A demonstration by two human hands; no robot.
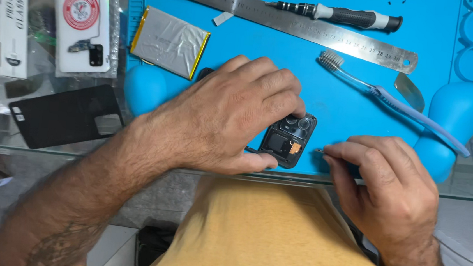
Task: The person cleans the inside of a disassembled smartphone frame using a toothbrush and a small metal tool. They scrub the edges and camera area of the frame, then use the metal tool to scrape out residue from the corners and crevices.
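My left hand lies over an opened dark phone on the blue work mat, gripping it with thumb below and fingers on top. The phone's camera end with its lenses and a small orange part shows past my fingers. My right hand is just right of the phone, with fingers pinched on a tiny metal piece at the mat's near edge.
On the mat lie a steel ruler, a black-and-white screwdriver, a toothbrush, a thin metal pry tool and a silver battery. A black back cover and white boxes rest on the glass at left.
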